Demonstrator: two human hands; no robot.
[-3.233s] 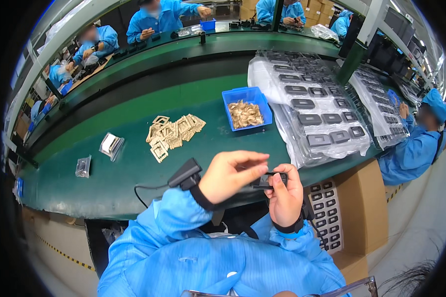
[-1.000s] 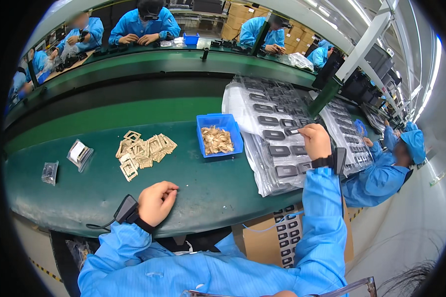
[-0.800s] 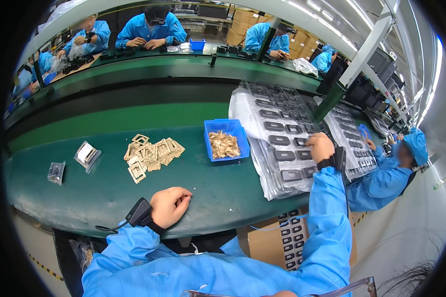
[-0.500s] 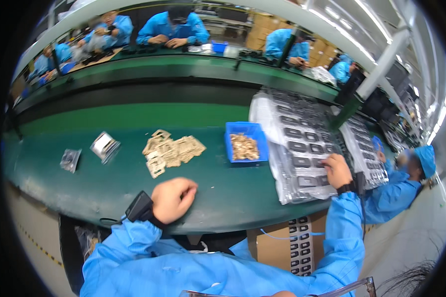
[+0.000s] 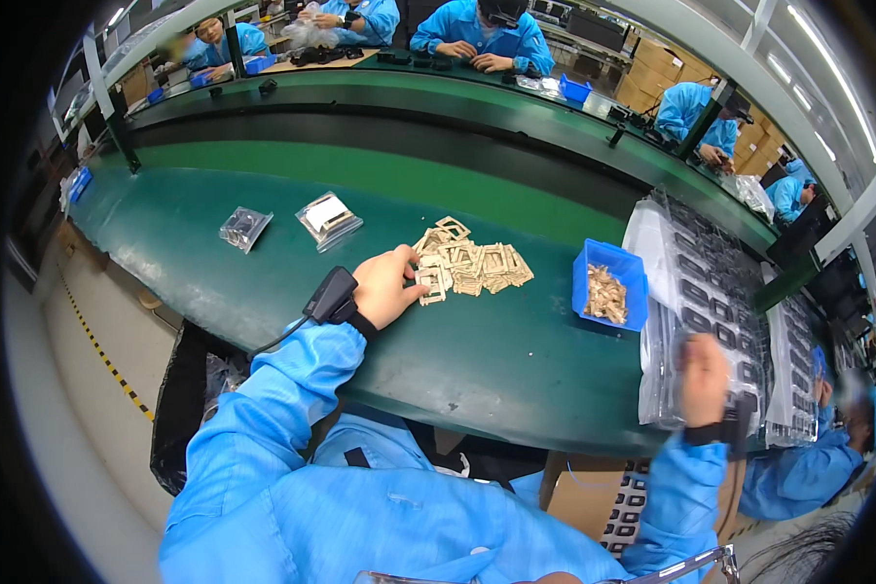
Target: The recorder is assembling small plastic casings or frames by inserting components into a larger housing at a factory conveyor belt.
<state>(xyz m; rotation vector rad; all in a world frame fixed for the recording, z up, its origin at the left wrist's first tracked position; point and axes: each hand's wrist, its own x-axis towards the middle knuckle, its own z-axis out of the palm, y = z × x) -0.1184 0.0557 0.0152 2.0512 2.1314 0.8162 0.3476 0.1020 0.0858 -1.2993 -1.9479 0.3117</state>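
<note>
At the left edge of a loose pile of flat beige frames (image 5: 482, 265), my left hand (image 5: 387, 287) touches one frame (image 5: 430, 280) with thumb and fingertips apart. My right hand (image 5: 703, 380) is smeared by motion over the near part of the plastic-wrapped sheets of black framed parts (image 5: 696, 292). Whether its fingers hold anything cannot be made out. Between my hands, nearer the right one, stands a blue bin (image 5: 633, 268) with small beige pieces (image 5: 606, 294) inside.
Two clear bags, one with dark contents (image 5: 244, 229) and one with a white label (image 5: 328, 219), lie left of the pile on the green table (image 5: 496, 370). Below its front edge is a cardboard box (image 5: 579, 496) with black parts. A co-worker's sleeve (image 5: 798, 477) shows at right.
My left hand has moved forward to the beige frames, its fingers parting. The right hand has shifted nearer to me over the sheets. The whole view has turned left.
</note>
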